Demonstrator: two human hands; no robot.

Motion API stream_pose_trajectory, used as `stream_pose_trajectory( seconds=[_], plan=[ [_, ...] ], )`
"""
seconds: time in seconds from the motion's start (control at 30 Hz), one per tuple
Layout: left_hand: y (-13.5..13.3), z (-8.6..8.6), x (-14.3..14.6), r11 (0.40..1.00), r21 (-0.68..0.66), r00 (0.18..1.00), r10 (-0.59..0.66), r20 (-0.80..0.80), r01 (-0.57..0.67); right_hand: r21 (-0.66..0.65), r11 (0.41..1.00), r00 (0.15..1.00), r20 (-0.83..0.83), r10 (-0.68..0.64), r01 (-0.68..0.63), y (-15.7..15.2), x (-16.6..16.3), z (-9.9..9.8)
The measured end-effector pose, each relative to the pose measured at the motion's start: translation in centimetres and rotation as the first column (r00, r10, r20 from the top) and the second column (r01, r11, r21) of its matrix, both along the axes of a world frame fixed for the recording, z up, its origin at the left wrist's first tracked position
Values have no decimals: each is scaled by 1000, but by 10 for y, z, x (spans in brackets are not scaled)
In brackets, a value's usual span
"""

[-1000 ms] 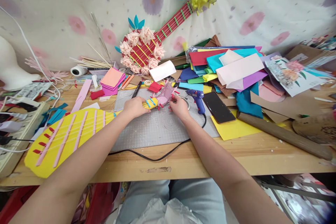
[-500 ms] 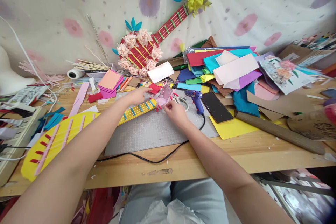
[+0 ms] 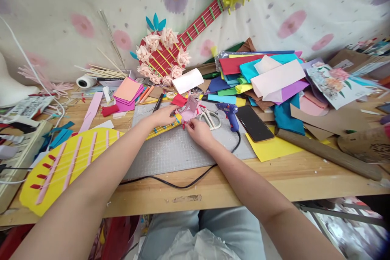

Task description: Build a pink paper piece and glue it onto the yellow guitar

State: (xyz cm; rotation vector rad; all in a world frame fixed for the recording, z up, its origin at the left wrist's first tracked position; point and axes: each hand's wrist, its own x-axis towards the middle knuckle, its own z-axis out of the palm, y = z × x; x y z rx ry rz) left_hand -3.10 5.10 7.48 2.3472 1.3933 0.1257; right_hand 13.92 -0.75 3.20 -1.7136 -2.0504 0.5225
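A yellow craft-foam or paper guitar lies slanted across the table, its neck crossed by blue strips and its pink headstock pointing away to the right. My left hand is closed over the upper end of the neck, beside the headstock. At the headstock's lower edge, the fingers of my right hand pinch around a small red peg, mostly hidden by the fingertips. White-handled scissors lie just right of that hand. Under the neck is a grey cutting mat.
A blue glue gun stands right of the scissors, its black cord crossing the front. Farther right are a phone, a brown tube and piled coloured sheets. A red flowered guitar leans behind. A power strip sits left.
My left hand has lowered from the far side of the headstock onto the neck's end. My right hand has shifted slightly left and down along the headstock. The view has shifted a little.
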Motion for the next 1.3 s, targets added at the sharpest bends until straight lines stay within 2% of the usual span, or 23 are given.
stream_pose_trajectory(
  seconds=[0.4, 0.67, 0.83, 0.97, 1.07, 1.2, 1.3],
  plan=[
    [-2, 1, 4, 1000, -9, 998, 30, -49, -30, 10, 1000, 996, 84, -6, 5, 1, 4, -3],
    [0, -5, -1, 997, -44, 998, 64, 18, -63, 46, 999, 998, 64, 16, -18, 2, 8, -1],
    [-1, 0, -16, 984, -65, 975, 172, 141, -164, 15, 999, 997, -61, -45, 46, 4, 17, 6],
    [-13, 9, -26, 970, -169, 984, 178, 4, -174, 15, 974, 960, -172, -220, 226, 12, 34, 12],
    [-22, 11, -25, 968, -142, 976, 197, -92, -209, -51, 949, 906, -283, -314, 313, 22, 43, 11],
    [-31, 8, -15, 963, -32, 948, 256, -191, -266, -257, 936, 783, -518, -345, 242, 36, 43, 3],
    [-32, 5, -9, 955, 25, 932, 293, -211, -295, -327, 937, 716, -624, -313, 125, 47, 39, -3]
  ],
)
